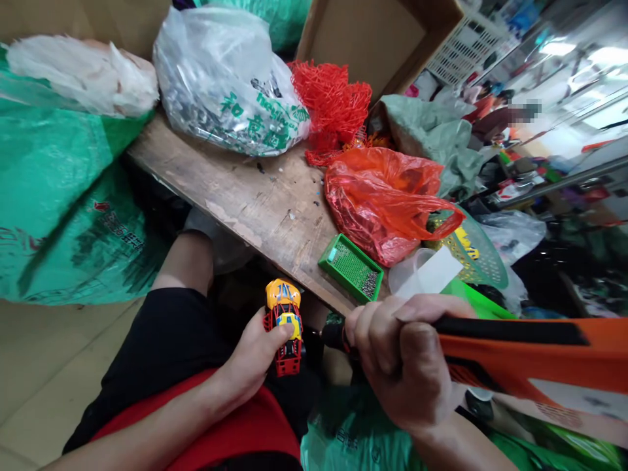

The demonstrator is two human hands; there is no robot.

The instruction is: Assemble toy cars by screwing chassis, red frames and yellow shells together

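My left hand (252, 356) is closed around a small yellow and red toy car (283, 324), held over my lap below the table edge. My right hand (397, 363) is wrapped around the black barrel of an orange and black power screwdriver (515, 350). The tool's black tip points left, close to the toy car's side. A green tray (343, 258) holding small metal screws lies on the wooden table (220, 190) just above both hands.
An orange plastic bag (387, 196), a red mesh net (331, 108) and a clear bag of dark parts (228, 82) crowd the table. Green sacks (59, 196) stand to the left. A cardboard box (377, 39) is behind. A green basket (481, 255) sits on the right.
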